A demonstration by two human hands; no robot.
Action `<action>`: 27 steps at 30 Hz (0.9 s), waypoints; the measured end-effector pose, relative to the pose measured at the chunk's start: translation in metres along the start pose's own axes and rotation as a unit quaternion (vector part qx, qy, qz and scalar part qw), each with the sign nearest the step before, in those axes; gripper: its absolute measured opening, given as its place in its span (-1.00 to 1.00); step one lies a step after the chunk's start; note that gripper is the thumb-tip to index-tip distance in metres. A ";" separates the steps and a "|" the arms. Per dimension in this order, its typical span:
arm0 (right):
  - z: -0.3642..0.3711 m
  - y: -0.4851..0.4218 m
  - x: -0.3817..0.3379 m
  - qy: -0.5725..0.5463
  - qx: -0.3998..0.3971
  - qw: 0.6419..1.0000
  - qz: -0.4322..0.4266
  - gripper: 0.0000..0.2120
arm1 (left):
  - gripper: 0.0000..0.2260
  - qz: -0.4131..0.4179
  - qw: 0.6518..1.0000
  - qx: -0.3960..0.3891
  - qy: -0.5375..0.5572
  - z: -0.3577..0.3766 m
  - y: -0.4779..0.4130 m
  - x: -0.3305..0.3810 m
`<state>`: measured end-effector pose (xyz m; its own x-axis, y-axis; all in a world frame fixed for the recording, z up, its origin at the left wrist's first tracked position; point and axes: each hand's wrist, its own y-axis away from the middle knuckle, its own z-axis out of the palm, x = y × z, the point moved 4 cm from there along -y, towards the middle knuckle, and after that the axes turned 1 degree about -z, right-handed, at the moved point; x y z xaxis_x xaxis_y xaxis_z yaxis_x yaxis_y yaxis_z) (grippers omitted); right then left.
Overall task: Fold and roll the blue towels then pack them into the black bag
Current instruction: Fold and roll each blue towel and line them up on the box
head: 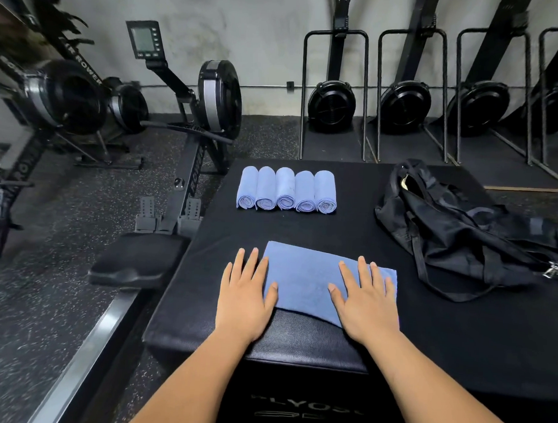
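Lowest in my view, the lettering on the front of the black padded box [298, 345] is blurred and I can't read it. Both forearms run off the bottom edge. The left hand [243, 292] lies flat at centre frame with its fingers straight, gripping nothing. Only its thumb and forefinger overlap the left edge of the folded towel [304, 275], and the rest sits on the box. The right hand [364, 301] is also flat and unclenched, and it presses the towel's right part (hiding that near corner). The towel is blue, a smooth rectangle, skewed slightly. Further up, five rolled towels [286, 189] sit side by side, touching, with their spiral ends toward me. At the right the black bag [460, 236] slumps, crumpled, its far end cut off by the frame edge. Rowing machines [212, 95] stand beyond.
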<state>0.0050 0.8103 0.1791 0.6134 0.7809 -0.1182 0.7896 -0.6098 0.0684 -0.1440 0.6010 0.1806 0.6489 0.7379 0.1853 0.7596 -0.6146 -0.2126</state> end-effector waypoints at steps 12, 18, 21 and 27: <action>0.002 0.012 -0.019 -0.001 0.006 0.995 -0.100 -0.27 | -0.48 0.095 0.995 -0.001 0.011 0.002 0.016 0.009; -0.007 0.017 -0.058 -0.151 -0.075 0.984 0.048 -0.38 | -0.47 0.082 0.996 -0.006 0.025 0.003 0.015 0.007; -0.017 0.007 -0.062 -0.105 -0.057 0.992 -0.027 -0.41 | -0.46 0.081 0.996 -0.007 0.034 0.003 0.015 0.006; -0.007 0.000 -0.025 0.002 -0.028 0.982 -0.186 -0.38 | -0.45 0.079 0.996 -0.013 0.034 0.001 0.015 0.006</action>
<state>-0.0098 0.7917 0.1890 0.2817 0.9491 -0.1410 0.9589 -0.2733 0.0759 -0.1286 0.5970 0.1773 0.7613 0.6115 0.2156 0.6480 -0.7293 -0.2197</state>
